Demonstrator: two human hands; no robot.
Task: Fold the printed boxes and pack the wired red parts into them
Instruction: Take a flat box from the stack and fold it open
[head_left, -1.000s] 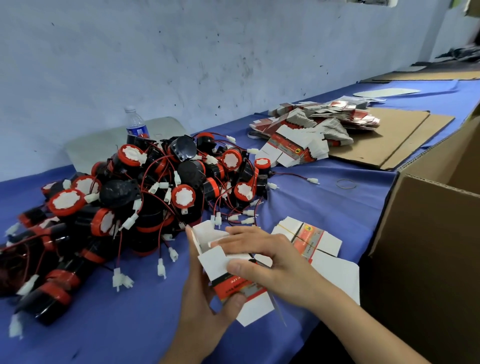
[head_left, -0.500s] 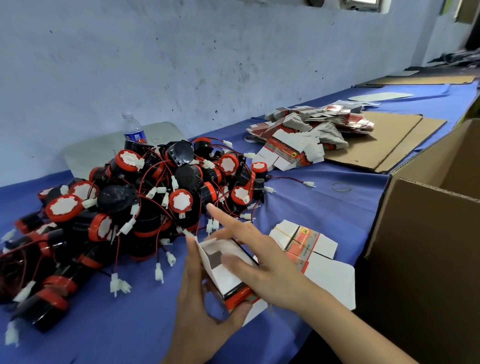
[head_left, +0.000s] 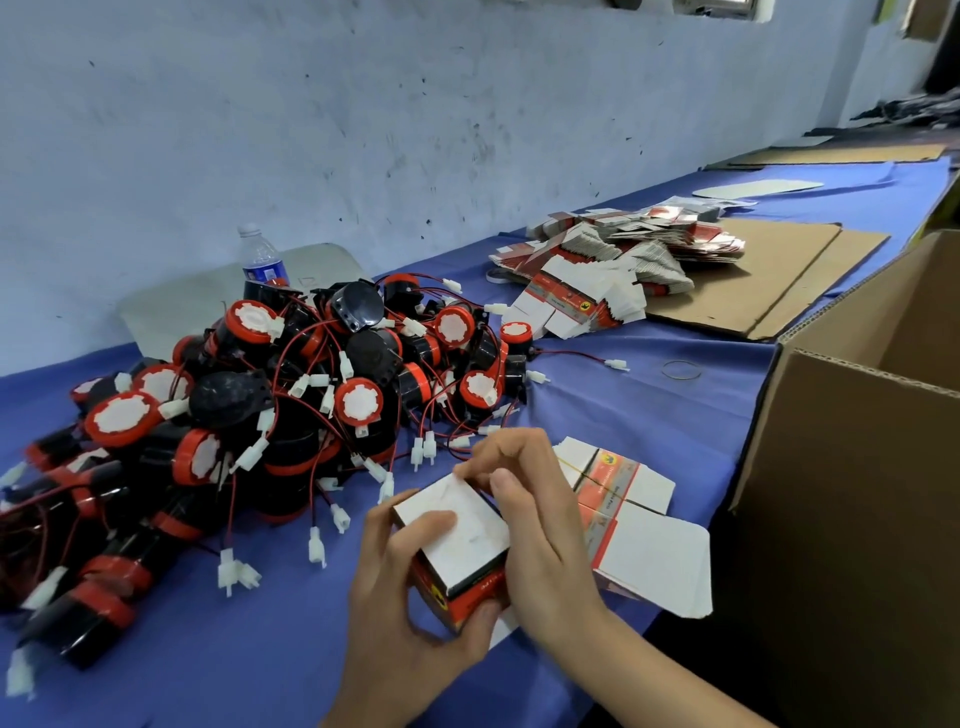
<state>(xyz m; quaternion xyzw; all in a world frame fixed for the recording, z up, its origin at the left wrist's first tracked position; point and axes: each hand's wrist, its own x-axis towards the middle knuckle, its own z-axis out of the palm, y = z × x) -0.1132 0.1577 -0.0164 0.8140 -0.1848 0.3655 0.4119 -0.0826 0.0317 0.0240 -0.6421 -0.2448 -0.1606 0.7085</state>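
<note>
I see the table (head_left: 649, 415) with a carton (head_left: 857, 493) at its right edge, parts (head_left: 291, 395) heaped on the left half, and flats (head_left: 613, 270) stacked toward the far edge. At the near edge, a blank (head_left: 649, 545) lies just beside the folded box (head_left: 457, 535), white face up. The left hand (head_left: 395, 639) grips the box from below with the thumb on top, and the right hand (head_left: 540, 530) has its fingers curled over the box's far edge.

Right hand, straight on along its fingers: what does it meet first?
The right hand pinches the box. Beyond it, it aims up-left at the white plugs at the edge of the pile, likely first, though depth is unclear.
</note>
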